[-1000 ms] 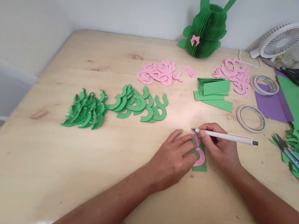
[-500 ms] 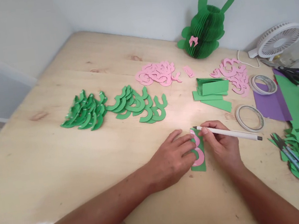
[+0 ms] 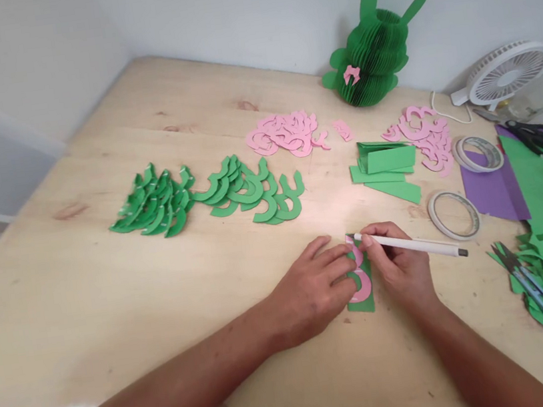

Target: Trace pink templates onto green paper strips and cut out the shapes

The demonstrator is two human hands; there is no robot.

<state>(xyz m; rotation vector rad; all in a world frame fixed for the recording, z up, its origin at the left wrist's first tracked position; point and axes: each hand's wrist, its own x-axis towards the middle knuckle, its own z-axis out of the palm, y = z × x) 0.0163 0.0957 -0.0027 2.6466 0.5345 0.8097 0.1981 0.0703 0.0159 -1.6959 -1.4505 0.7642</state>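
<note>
**Tracing a pink template onto a green strip**

The left hand (image 3: 313, 285) is pressing flat, fingers spread, on a pink curved paper template (image 3: 362, 283) lying on a small green paper strip (image 3: 365, 301) near the front edge of the pale wooden counter (image 3: 114, 306). The right hand (image 3: 399, 270) is gripping a slim white pencil (image 3: 411, 246), its tip touching the template's upper end. Judged from this pose, a clean outline is depending on firm downward pressure and a tip hugging the pink edge. Cut green crescents (image 3: 210, 195) are lying well apart.
</note>
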